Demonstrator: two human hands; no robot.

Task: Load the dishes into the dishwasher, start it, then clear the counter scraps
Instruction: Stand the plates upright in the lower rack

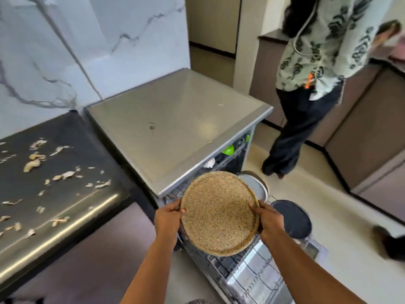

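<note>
I hold a round speckled tan plate (219, 212) over the pulled-out lower rack (247, 275) of the open dishwasher (175, 128). My left hand (168, 218) grips its left rim and my right hand (268, 218) grips its right rim. Two plates stand in the rack behind it, a pale one (255, 185) and a dark blue one (293, 218). A green bowl (228, 149) shows in the upper rack. Pale peel scraps (35, 163) lie scattered over the black counter (65, 137) at the left.
Another person (311, 84) in a patterned shirt and dark trousers stands on the floor to the right of the dishwasher. Brown cabinets (372, 139) line the right side. A marble wall (54, 51) backs the counter. A dark foot or shoe (390, 242) is at the right edge.
</note>
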